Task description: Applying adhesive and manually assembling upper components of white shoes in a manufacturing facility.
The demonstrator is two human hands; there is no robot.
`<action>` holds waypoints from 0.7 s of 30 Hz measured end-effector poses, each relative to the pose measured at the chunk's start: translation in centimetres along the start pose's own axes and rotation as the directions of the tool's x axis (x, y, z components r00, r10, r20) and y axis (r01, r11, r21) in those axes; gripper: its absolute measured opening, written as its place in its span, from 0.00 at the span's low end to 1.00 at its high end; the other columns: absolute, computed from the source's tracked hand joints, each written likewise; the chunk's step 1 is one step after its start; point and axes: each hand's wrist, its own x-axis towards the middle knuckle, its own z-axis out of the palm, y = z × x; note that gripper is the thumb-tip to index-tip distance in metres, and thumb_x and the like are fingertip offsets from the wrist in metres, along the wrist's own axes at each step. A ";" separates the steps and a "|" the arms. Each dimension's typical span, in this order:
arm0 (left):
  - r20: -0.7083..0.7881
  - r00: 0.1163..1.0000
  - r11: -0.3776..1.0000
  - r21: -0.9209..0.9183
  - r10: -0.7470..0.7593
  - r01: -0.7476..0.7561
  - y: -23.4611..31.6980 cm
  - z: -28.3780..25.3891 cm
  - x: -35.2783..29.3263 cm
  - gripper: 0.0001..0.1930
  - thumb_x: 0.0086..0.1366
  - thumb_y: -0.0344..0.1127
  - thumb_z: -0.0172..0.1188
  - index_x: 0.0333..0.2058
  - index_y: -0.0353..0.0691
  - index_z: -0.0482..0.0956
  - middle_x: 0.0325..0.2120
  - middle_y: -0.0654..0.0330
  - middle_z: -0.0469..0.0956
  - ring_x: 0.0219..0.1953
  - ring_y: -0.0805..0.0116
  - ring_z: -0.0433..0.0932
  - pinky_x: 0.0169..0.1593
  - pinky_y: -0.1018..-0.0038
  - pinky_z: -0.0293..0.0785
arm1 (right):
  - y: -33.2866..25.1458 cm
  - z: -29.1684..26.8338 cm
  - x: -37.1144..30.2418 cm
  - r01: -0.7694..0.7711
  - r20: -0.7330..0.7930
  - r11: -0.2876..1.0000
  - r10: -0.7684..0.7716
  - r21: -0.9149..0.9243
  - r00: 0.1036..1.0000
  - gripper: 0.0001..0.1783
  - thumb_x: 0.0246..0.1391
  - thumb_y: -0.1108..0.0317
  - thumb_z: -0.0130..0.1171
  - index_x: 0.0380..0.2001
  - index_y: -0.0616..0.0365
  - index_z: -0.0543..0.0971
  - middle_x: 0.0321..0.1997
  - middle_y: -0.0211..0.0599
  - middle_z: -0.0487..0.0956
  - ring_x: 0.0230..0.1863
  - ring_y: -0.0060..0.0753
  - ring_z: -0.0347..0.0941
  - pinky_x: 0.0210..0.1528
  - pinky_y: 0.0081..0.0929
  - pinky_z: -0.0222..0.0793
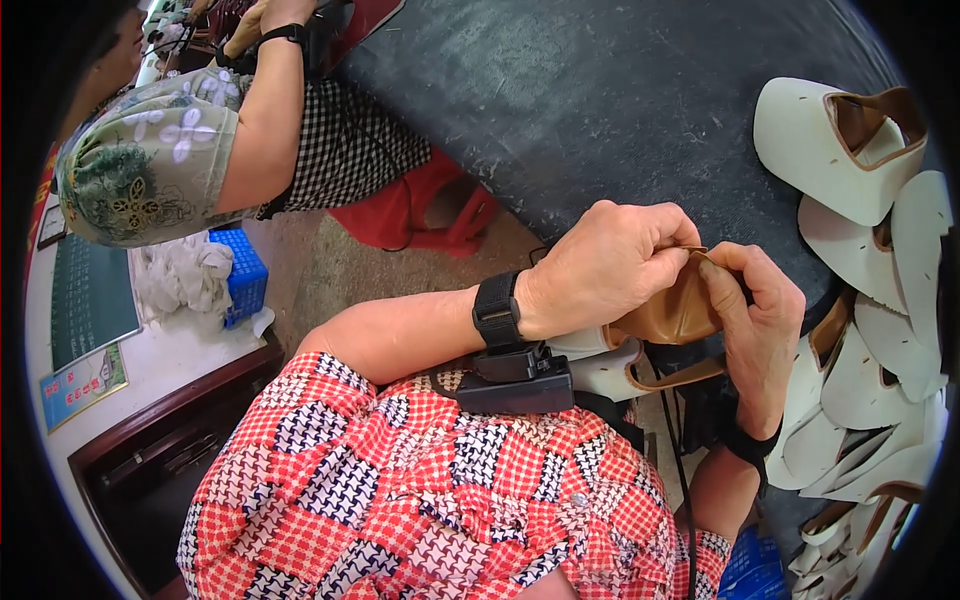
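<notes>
Between my hands is a tan leather shoe upper (672, 316), its surface creased. My left hand (610, 268) pinches its top edge between thumb and fingers. On the other side my right hand (755, 305) grips the same edge, thumb in front, with its fingertips close to those of the left. Just below them, near my lap, lies a white shoe upper (606, 374) with a tan lining, partly covered by my left wrist and the tan piece. Whether anything small sits between the fingertips cannot be made out.
Several white shoe uppers (868, 365) are heaped along the right. The dark tabletop (600, 90) stretches ahead. At the left another person (170, 150) works close by, near a red stool (415, 210) and a blue basket (238, 275). A black cable (676, 450) hangs beside my right arm.
</notes>
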 end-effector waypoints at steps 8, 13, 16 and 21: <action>0.016 1.000 1.000 0.011 -0.003 0.003 0.0 0.1 -0.1 0.09 0.60 0.28 0.53 0.38 0.32 0.75 0.28 0.58 0.79 0.30 0.77 0.77 0.35 0.80 0.73 | -0.2 0.0 0.0 0.011 -0.012 0.998 -0.012 -0.067 1.000 0.05 0.47 0.78 0.57 0.30 0.65 0.76 0.27 0.37 0.76 0.25 0.28 0.73 0.30 0.21 0.67; 0.011 1.000 1.000 0.003 -0.017 0.017 -0.2 0.2 0.1 0.09 0.60 0.29 0.53 0.38 0.32 0.76 0.28 0.59 0.79 0.30 0.77 0.77 0.35 0.80 0.73 | -0.1 -0.1 0.1 -0.008 -0.005 0.998 0.008 -0.068 1.000 0.05 0.47 0.77 0.57 0.30 0.65 0.75 0.27 0.38 0.76 0.25 0.29 0.73 0.30 0.21 0.68; 0.001 1.000 1.000 0.003 -0.010 0.010 0.0 0.3 0.3 0.08 0.60 0.29 0.53 0.37 0.33 0.76 0.27 0.59 0.79 0.30 0.77 0.77 0.34 0.80 0.73 | -0.1 0.0 0.2 -0.010 -0.017 0.998 0.009 -0.067 1.000 0.05 0.47 0.77 0.57 0.30 0.65 0.75 0.27 0.38 0.76 0.25 0.30 0.73 0.30 0.21 0.68; -0.034 0.999 0.999 0.047 -0.022 0.024 0.3 0.2 0.6 0.08 0.58 0.29 0.55 0.35 0.34 0.77 0.25 0.58 0.79 0.27 0.77 0.77 0.32 0.80 0.73 | -0.2 0.3 0.2 -0.021 -0.023 0.999 0.020 -0.048 1.000 0.04 0.47 0.76 0.57 0.29 0.64 0.75 0.27 0.38 0.76 0.25 0.30 0.73 0.29 0.22 0.68</action>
